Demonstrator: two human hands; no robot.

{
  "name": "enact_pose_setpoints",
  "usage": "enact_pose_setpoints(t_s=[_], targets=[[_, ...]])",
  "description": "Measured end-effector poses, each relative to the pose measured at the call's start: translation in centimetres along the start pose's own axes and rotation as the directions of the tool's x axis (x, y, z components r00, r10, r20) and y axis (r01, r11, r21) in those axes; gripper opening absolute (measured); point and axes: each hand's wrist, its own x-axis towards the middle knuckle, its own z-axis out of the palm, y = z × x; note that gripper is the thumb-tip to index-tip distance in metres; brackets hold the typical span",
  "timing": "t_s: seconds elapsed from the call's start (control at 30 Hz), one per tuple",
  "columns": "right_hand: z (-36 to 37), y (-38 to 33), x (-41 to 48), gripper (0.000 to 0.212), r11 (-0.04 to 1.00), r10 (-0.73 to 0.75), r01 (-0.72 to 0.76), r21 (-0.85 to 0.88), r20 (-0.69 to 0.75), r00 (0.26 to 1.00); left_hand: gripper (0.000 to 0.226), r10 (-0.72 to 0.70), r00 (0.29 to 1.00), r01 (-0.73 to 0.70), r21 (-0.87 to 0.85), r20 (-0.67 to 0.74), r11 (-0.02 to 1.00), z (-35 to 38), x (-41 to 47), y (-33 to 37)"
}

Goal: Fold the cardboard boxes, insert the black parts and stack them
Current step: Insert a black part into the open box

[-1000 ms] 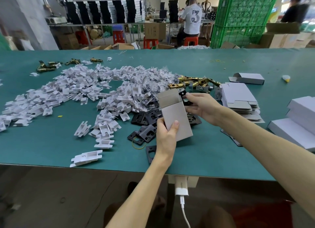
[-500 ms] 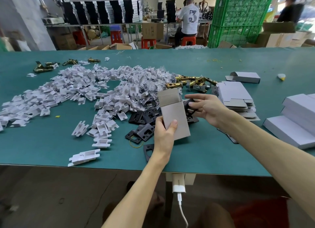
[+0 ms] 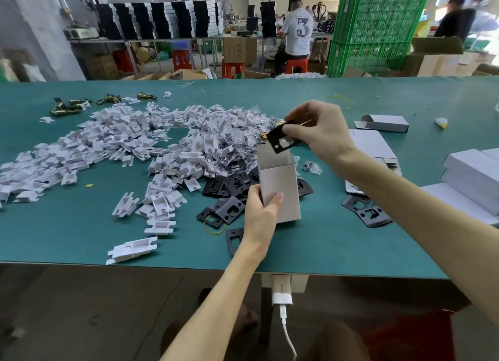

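Note:
My left hand (image 3: 260, 214) grips the lower part of an upright grey cardboard box (image 3: 280, 185) with its top open, held over the green table (image 3: 324, 247). Just above the box's opening, my right hand (image 3: 321, 128) pinches a black plate with holes (image 3: 280, 139). A pile of more black plates (image 3: 229, 193) lies on the table to the left of and behind the box. A few others (image 3: 366, 210) lie to its right.
A wide heap of white plastic inserts (image 3: 129, 144) covers the left half of the table, with brass latches (image 3: 67, 108) at the far left. Flat box blanks (image 3: 370, 141) and stacked white boxes (image 3: 475, 177) sit on the right. A person sits beyond the table.
My right hand has lifted a black plate from the pile and brought it up over the box's open top. My left hand has turned the box more upright.

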Motion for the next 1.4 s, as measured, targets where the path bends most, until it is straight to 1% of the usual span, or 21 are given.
enact_pose_setpoints(t_s=[0.07, 0.13, 0.23, 0.3, 0.4, 0.47, 0.57, 0.67, 0.77, 0.9, 0.97, 1.0, 1.07, 1.1, 1.13, 1.17, 1.2, 1.27, 1.3, 1.33, 1.4], targets=[[0.9, -0.2, -0.2, 0.019, 0.983, -0.077, 0.088, -0.159, 0.077, 0.994, 0.015, -0.001, 1.0, 0.001, -0.005, 0.005, 1.0, 0.0, 0.0, 0.0], [1.5, -0.5, -0.2, 0.025, 0.928, -0.128, 0.185, -0.323, 0.191, 0.973, 0.015, -0.003, 1.0, 0.003, -0.002, 0.01, 1.0, 0.0, -0.1, -0.1], [1.6, -1.0, 0.2, 0.02, 0.845, -0.121, 0.276, -0.457, 0.34, 0.933, 0.015, -0.007, 1.0, 0.007, -0.006, 0.009, 1.0, -0.1, -0.1, 0.0], [1.4, -1.0, 0.2, 0.019, 0.845, -0.079, 0.27, -0.461, 0.392, 0.917, 0.015, -0.01, 1.0, 0.01, -0.005, 0.008, 1.0, -0.1, -0.1, 0.0], [1.3, -0.8, 0.2, 0.016, 0.833, -0.042, 0.27, -0.483, 0.432, 0.901, 0.015, -0.012, 1.0, 0.013, -0.004, 0.007, 1.0, -0.1, -0.1, 0.0], [1.1, -0.5, 0.4, 0.013, 0.825, -0.027, 0.266, -0.499, 0.434, 0.9, 0.015, -0.013, 1.0, 0.013, -0.003, 0.01, 1.0, -0.1, -0.1, 0.1], [0.7, -0.4, 0.8, 0.009, 0.858, -0.002, 0.211, -0.467, 0.41, 0.912, 0.015, -0.013, 1.0, 0.013, 0.002, 0.015, 1.0, -0.1, -0.1, 0.1], [0.5, -0.3, 0.8, 0.01, 0.866, 0.035, 0.203, -0.457, 0.459, 0.888, 0.015, -0.012, 1.0, 0.012, 0.003, 0.014, 1.0, -0.1, -0.1, 0.0], [0.7, -0.1, 0.2, 0.011, 0.83, 0.053, 0.262, -0.492, 0.538, 0.842, 0.016, -0.017, 1.0, 0.017, -0.003, 0.014, 1.0, 0.0, -0.1, 0.0], [1.1, 0.0, -0.4, 0.022, 0.763, 0.018, 0.373, -0.528, 0.594, 0.805, 0.017, -0.022, 1.0, 0.022, -0.006, 0.007, 1.0, 0.0, -0.1, 0.0], [0.9, 0.1, -0.3, 0.021, 0.78, -0.009, 0.358, -0.513, 0.563, 0.827, 0.016, -0.02, 1.0, 0.02, -0.001, 0.006, 1.0, 0.0, -0.1, 0.0], [0.6, 0.4, -0.1, 0.021, 0.811, -0.035, 0.321, -0.489, 0.508, 0.861, 0.016, -0.017, 1.0, 0.017, 0.001, 0.008, 1.0, 0.0, -0.1, 0.0], [0.1, 1.5, 0.8, 0.019, 0.877, -0.081, 0.218, -0.428, 0.314, 0.946, 0.015, -0.015, 1.0, 0.015, 0.003, 0.011, 1.0, 0.0, -0.1, 0.1], [-0.1, 2.5, 1.3, 0.018, 0.897, -0.072, 0.156, -0.413, 0.21, 0.975, 0.015, -0.016, 1.0, 0.015, 0.003, 0.01, 1.0, 0.0, -0.1, 0.1], [-0.3, 3.7, 1.7, 0.016, 0.899, -0.037, 0.093, -0.428, 0.137, 0.99, 0.016, -0.016, 1.0, 0.016, 0.002, 0.009, 1.0, 0.0, -0.1, 0.1], [-0.3, 5.2, 2.0, 0.016, 0.879, 0.018, 0.036, -0.476, 0.108, 0.994, 0.016, -0.016, 1.0, 0.016, 0.001, 0.009, 1.0, 0.0, -0.1, 0.1], [-0.2, 6.8, 2.3, 0.022, 0.844, 0.098, -0.022, -0.536, 0.114, 0.989, 0.017, -0.014, 1.0, 0.014, -0.003, 0.009, 1.0, 0.1, -0.1, 0.1], [0.3, 9.8, 2.4, 0.042, 0.765, 0.265, -0.114, -0.634, 0.149, 0.953, 0.018, -0.013, 1.0, 0.013, -0.008, 0.013, 1.0, 0.1, -0.1, 0.0], [0.6, 11.0, 2.4, 0.05, 0.728, 0.313, -0.13, -0.673, 0.157, 0.936, 0.018, -0.011, 1.0, 0.011, -0.006, 0.017, 1.0, 0.0, 0.0, 0.0], [1.0, 12.0, 2.4, 0.053, 0.695, 0.34, -0.134, -0.706, 0.16, 0.927, 0.019, -0.006, 1.0, 0.006, 0.002, 0.021, 1.0, 0.0, 0.0, -0.1], [1.6, 13.5, 2.5, 0.046, 0.66, 0.351, -0.121, -0.741, 0.163, 0.922, 0.02, 0.006, 1.0, -0.006, 0.026, 0.025, 1.0, 0.0, 0.1, -0.2]])
